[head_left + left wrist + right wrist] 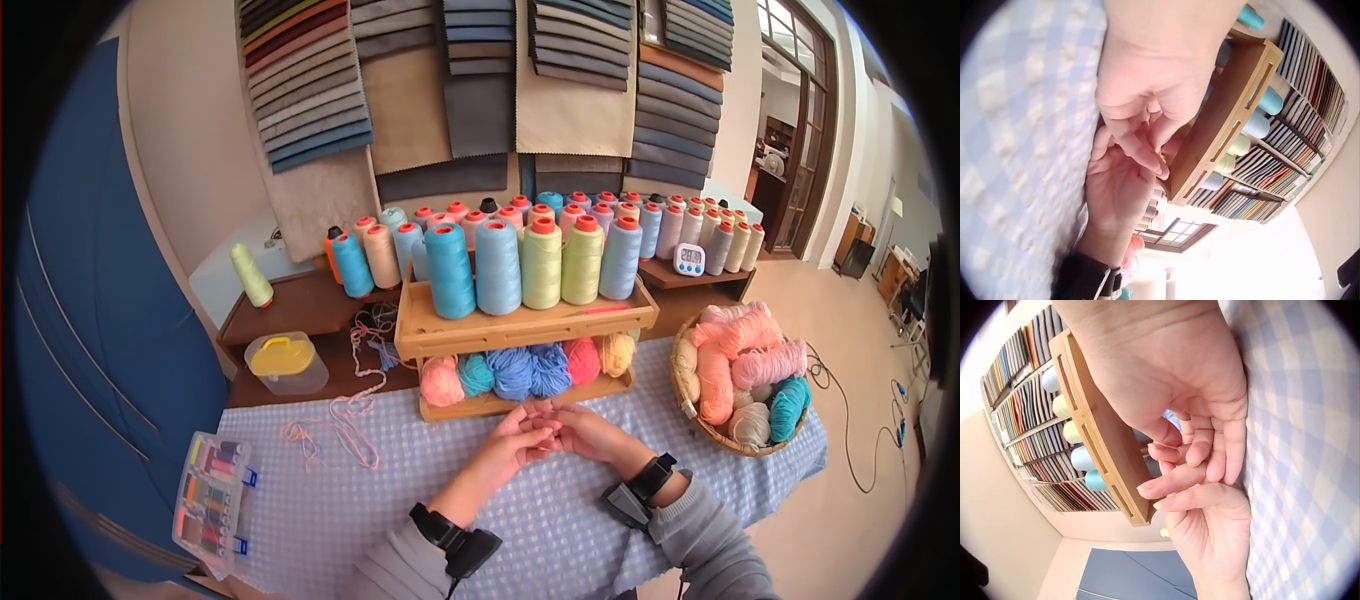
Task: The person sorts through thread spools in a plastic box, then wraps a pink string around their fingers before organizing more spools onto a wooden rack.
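Observation:
My left hand [512, 445] and right hand [592, 432] meet over the checkered cloth [420, 500], in front of the wooden shelf. In the left wrist view, the left hand's fingers [1132, 140] overlap the fingertips of the right hand [1121, 190]. Loosely bent fingers of both hands touch in the right wrist view, and no object shows between them. Just beyond the hands, balls of yarn [512, 374] sit on the lower level of the two-level wooden shelf [525, 328]. Large thread cones [497, 268] stand upright along its top.
At right is a wicker basket [735, 440] of yarn skeins [748, 335]. Loose pink yarn [345, 425], a yellow-lidded tub [287, 362] and a clear case of small spools [212, 495] lie at left. Behind stand more cones, a white timer [689, 259] and hanging fabric swatches [575, 90].

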`<action>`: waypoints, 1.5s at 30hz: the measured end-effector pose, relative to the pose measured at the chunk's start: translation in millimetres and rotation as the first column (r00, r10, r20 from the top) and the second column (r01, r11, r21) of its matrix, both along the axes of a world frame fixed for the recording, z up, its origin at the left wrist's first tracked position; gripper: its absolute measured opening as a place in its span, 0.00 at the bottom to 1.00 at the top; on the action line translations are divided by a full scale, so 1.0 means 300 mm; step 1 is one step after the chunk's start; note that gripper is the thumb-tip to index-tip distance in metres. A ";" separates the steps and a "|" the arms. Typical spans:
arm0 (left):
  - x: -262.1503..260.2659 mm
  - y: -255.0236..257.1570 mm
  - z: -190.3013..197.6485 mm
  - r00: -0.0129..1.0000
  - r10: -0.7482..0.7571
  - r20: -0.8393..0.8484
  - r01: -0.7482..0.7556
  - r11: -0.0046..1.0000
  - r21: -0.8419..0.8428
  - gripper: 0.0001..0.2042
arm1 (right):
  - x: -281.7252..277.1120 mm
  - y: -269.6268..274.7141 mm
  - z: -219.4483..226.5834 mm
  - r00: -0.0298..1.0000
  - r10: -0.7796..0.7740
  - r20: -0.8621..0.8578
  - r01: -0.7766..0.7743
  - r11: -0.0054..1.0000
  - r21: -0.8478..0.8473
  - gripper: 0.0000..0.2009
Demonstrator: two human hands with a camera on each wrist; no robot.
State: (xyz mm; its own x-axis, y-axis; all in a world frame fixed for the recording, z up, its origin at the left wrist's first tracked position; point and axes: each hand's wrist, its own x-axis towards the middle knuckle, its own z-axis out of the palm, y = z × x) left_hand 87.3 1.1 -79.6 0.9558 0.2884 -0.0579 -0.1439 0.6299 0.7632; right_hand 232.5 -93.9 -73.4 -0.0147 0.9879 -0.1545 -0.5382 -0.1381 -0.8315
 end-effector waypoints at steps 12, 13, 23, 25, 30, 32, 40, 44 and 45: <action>-0.016 -0.025 -0.009 0.997 0.073 0.036 -0.077 0.990 0.119 0.21 | -0.003 0.000 0.003 0.999 0.011 0.033 -0.012 0.999 0.040 0.12; -0.017 -0.022 -0.013 0.997 0.066 0.045 -0.070 0.993 0.098 0.20 | -0.008 0.003 0.002 0.999 0.014 0.032 -0.015 0.999 0.039 0.12; -0.214 0.106 0.167 0.918 0.332 -0.216 -0.067 0.669 0.740 0.12 | -0.010 0.014 0.011 0.993 0.082 0.087 -0.087 0.995 0.054 0.10; -0.283 0.156 0.166 0.879 0.439 -0.184 -0.076 0.510 0.857 0.10 | -0.011 0.014 0.011 0.994 0.062 0.090 -0.066 0.997 0.045 0.10; -0.348 0.188 0.138 0.729 0.659 -0.184 0.074 0.191 0.979 0.10 | -0.011 0.014 0.012 0.992 0.074 0.105 -0.081 0.995 0.065 0.10; -0.344 0.197 0.109 0.672 0.702 -0.235 0.122 0.208 0.971 0.12 | -0.012 0.014 0.012 0.992 0.070 0.102 -0.076 0.995 0.058 0.10; -0.303 0.248 -0.004 0.571 0.798 -0.192 0.075 0.183 0.980 0.14 | -0.017 0.015 0.022 0.992 0.068 0.110 -0.073 0.997 0.038 0.10; -0.301 0.257 -0.025 0.545 0.822 -0.166 0.028 0.180 0.983 0.15 | -0.018 0.012 0.025 0.991 0.069 0.111 -0.073 0.997 0.034 0.10; -0.302 0.259 -0.026 0.546 0.821 -0.167 0.029 0.181 0.983 0.15 | -0.018 0.011 0.025 0.991 0.066 0.118 -0.070 0.997 0.030 0.10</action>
